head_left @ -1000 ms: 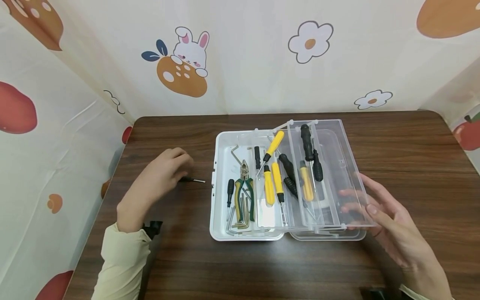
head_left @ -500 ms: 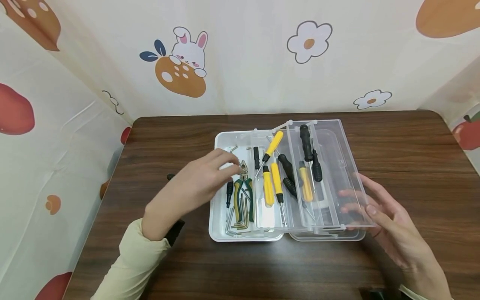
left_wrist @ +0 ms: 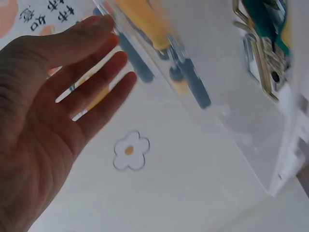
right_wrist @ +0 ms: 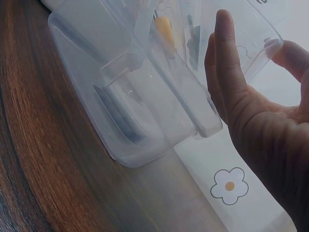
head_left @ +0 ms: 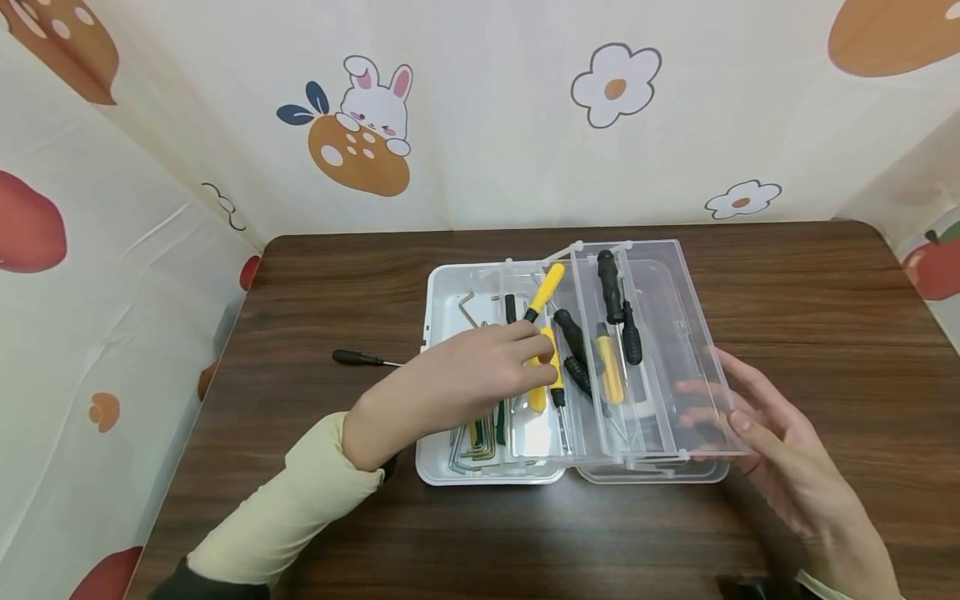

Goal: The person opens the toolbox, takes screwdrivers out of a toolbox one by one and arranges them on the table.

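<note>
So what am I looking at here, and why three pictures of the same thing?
No machine here: a person works with two bare hands and wears three cameras. The wide picture comes from the head, the close ones from each wrist. On the table sits an opened white toolbox of screwdrivers and hex keys. The left hand rests on the yellow screwdrivers, fingers relaxed. The right hand steadies the clear tray with straight fingers. One black screwdriver lies outside on the table.
</note>
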`<state>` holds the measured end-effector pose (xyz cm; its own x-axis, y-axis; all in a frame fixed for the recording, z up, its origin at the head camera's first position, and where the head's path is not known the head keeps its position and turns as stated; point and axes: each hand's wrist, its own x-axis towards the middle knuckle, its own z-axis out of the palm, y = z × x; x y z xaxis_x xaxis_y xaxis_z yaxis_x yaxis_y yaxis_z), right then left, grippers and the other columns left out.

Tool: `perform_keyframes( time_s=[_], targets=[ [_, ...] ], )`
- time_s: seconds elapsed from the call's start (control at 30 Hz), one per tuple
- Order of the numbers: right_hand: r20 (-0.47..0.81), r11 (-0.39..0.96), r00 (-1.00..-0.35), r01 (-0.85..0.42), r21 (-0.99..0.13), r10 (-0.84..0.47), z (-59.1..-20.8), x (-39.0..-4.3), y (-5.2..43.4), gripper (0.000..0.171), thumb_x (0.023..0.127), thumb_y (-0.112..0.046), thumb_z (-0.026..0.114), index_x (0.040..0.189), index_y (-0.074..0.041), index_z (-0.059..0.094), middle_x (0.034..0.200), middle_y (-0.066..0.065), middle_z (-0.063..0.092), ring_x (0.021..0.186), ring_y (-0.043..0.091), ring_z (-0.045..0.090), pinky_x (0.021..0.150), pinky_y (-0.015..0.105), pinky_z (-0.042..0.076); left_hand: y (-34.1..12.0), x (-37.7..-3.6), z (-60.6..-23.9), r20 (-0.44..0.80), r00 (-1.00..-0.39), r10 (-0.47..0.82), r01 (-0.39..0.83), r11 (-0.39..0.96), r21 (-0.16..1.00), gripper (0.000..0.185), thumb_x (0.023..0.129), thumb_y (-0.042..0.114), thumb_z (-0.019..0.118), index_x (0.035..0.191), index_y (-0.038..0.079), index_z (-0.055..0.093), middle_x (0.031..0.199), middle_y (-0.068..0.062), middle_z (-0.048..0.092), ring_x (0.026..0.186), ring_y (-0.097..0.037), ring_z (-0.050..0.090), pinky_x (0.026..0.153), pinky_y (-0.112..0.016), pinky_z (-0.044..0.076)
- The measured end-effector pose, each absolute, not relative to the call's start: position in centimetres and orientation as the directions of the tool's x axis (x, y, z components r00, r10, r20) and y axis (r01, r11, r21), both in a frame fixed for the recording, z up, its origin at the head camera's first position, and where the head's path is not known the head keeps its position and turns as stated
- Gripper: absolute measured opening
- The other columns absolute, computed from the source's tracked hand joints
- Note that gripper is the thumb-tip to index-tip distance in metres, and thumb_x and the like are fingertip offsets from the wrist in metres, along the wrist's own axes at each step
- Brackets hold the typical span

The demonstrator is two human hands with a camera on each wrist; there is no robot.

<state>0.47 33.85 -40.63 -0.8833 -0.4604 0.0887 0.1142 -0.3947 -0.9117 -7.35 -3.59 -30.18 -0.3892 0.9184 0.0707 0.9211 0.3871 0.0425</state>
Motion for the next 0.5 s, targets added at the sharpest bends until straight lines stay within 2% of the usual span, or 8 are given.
perform_keyframes(
  time_s=[0.33,0.5],
  targets=[
    [0.106,-0.407,-0.876,0.108,-0.907,-0.47,-40.6,0.4,33.8,0.064,0.108,0.007,0.024,0.168,-0.008,0.005,0.151,0.014,0.056,0.12,0.025,0.069,0.088,0.042,0.063,-2.3,-7.3,-30.9,0.0,-0.379,0.925,0.925,0.379,0.015,0.023,0.097,0.006,0.072,0.112,0.024,0.075,0.113,0.005,0.069,0.106,-0.015,0.063,0.087,-0.029,0.059],
    [0.112,-0.419,-0.873,0.113,-0.901,-0.475,-40.6,0.4,33.8,0.064,0.108,0.007,0.023,0.168,-0.008,0.004,0.151,0.015,0.056,0.12,0.025,0.069,0.089,0.042,0.063,-1.8,-7.4,-31.0,-0.03,-0.362,0.932,0.932,0.363,0.02,0.026,0.096,0.003,0.072,0.11,0.024,0.076,0.108,0.006,0.069,0.103,-0.015,0.063,0.089,-0.028,0.058]
  ],
)
